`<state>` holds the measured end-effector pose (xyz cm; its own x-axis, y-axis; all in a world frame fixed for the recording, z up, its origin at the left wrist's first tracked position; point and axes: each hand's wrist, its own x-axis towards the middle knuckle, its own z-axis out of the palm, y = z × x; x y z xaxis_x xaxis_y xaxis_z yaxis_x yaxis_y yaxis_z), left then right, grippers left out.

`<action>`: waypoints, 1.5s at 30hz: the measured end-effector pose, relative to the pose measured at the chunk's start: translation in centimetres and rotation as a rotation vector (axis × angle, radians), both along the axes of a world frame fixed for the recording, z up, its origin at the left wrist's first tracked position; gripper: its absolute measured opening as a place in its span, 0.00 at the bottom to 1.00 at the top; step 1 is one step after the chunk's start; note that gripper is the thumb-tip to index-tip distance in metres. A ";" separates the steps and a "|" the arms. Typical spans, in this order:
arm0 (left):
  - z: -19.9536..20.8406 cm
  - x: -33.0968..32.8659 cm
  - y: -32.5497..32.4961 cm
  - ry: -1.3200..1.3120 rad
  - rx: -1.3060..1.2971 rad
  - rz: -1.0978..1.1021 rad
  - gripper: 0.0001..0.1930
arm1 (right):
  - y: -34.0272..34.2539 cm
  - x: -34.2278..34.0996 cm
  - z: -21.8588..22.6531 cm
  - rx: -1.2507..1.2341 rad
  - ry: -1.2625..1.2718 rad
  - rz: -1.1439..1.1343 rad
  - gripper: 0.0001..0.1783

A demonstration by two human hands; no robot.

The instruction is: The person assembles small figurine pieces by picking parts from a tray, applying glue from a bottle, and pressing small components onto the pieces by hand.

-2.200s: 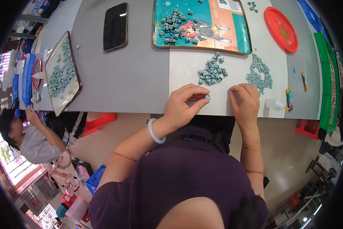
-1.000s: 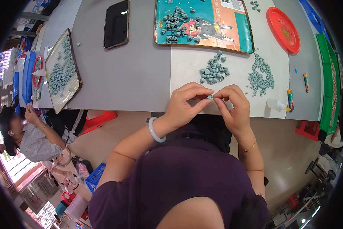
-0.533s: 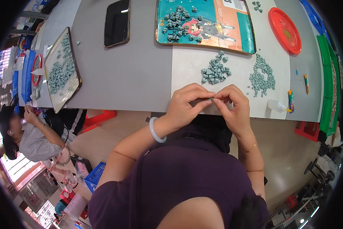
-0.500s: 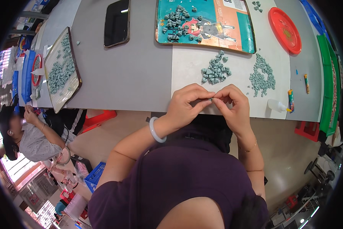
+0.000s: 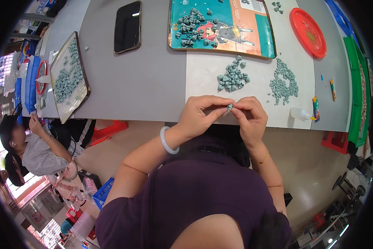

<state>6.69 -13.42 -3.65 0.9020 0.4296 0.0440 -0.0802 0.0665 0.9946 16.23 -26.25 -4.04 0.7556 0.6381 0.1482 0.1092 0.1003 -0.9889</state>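
Observation:
Between the fingertips of both hands, just over the table's near edge, is a small grey-green piece point(image 5: 230, 107). My left hand point(image 5: 201, 114) pinches it from one side, thumb and forefinger closed. My right hand point(image 5: 252, 118) pinches it from the other side, its remaining fingers curled. Just beyond my fingers lies a pile of larger grey-green pieces point(image 5: 233, 78). To the right of that pile spreads a patch of smaller grey-green pieces point(image 5: 284, 85). A white squeeze bottle point(image 5: 299, 114) with a yellow tip lies on its side right of my right hand.
A printed tray point(image 5: 244, 45) bearing more pieces lies at the back. A phone point(image 5: 127, 27) is to its left, a red plate point(image 5: 306, 33) to its right. Two small tubes point(image 5: 316, 108) lie near the right edge. Far left, a co-worker point(image 5: 45, 151) sits by another tray point(image 5: 72, 110).
The small piece now shows more clearly between my fingertips. My right hand has lowered slightly and its fingers have shifted around the piece. The co-worker's raised hand has moved a little.

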 end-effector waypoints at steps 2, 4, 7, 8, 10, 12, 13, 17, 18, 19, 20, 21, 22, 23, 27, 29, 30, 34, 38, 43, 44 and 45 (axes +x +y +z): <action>0.3 -0.1 0.2 0.045 -0.037 -0.041 0.10 | 0.0 -0.1 -0.1 -0.012 -0.055 -0.017 0.07; 0.0 0.0 0.1 0.036 -0.058 -0.048 0.09 | 0.0 -0.3 -0.2 -0.015 -0.118 -0.043 0.07; 0.0 0.1 0.2 0.036 -0.101 -0.063 0.09 | -0.1 -0.4 -0.6 -0.024 -0.207 -0.044 0.08; 0.0 0.1 0.2 0.044 -0.121 -0.074 0.09 | -0.1 -0.4 -0.6 -0.024 -0.205 -0.044 0.08; 0.0 0.1 0.4 0.062 -0.123 -0.082 0.09 | 0.0 -0.5 -0.7 -0.006 -0.204 -0.038 0.08; 0.0 0.1 0.4 0.080 -0.125 -0.090 0.09 | 0.0 -0.5 -0.8 -0.006 -0.206 -0.033 0.08; 0.0 0.1 0.3 0.072 -0.143 -0.082 0.08 | 0.0 -0.5 -0.8 -0.006 -0.210 -0.026 0.08; 0.2 0.1 0.3 0.061 -0.172 -0.076 0.08 | 0.0 -0.5 -0.7 -0.002 -0.247 -0.024 0.08; 0.2 0.1 0.3 0.060 -0.168 -0.076 0.08 | 0.0 -0.5 -0.7 0.002 -0.250 -0.026 0.08; 0.2 0.1 0.3 0.062 -0.190 -0.084 0.08 | 0.0 -0.5 -0.8 0.006 -0.253 -0.028 0.08; 0.2 0.1 0.4 0.065 -0.210 -0.091 0.08 | 0.0 -0.5 -0.8 0.009 -0.254 -0.029 0.08; 0.3 0.1 0.4 0.064 -0.206 -0.091 0.08 | 0.1 -0.6 -0.9 0.015 -0.258 -0.043 0.08; 0.6 0.1 0.4 0.057 -0.214 -0.098 0.09 | 0.2 -0.5 -0.9 0.022 -0.262 -0.057 0.07; 0.7 0.1 0.4 0.051 -0.222 -0.105 0.09 | 0.2 -0.5 -0.8 0.028 -0.264 -0.056 0.07; 1.1 0.3 1.0 0.095 -0.245 -0.107 0.10 | -0.1 -0.5 -0.4 -0.002 -0.278 -0.047 0.09; 1.8 1.4 2.9 0.103 -0.189 -0.080 0.10 | -0.3 -0.5 -0.4 -0.002 -0.231 -0.046 0.10; 2.7 2.2 4.2 0.159 -0.130 -0.037 0.11 | -0.4 -0.4 -0.6 -0.001 -0.202 -0.027 0.10; 3.3 5.6 8.4 0.065 0.136 0.156 0.09 | -0.6 -0.2 -0.3 -0.005 -0.179 0.000 0.10; 2.9 5.8 8.5 -0.019 0.641 0.277 0.12 | -0.8 -0.2 -0.4 -0.007 -0.159 0.003 0.10; 1.3 4.5 6.3 0.054 0.918 0.047 0.10 | -0.8 -0.1 -0.1 -0.003 -0.173 0.031 0.10; 0.9 4.6 6.1 0.068 0.897 -0.030 0.08 | -0.8 -0.1 -0.2 -0.004 -0.172 0.032 0.10; 0.6 4.6 5.9 0.082 0.876 -0.106 0.07 | -0.9 -0.1 -0.3 -0.008 -0.168 0.034 0.10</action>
<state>11.29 -7.50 -3.02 0.9500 0.1858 0.2508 -0.0428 -0.7184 0.6943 16.13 -27.20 -4.31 0.6986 0.6645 0.2655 0.2698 0.0990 -0.9578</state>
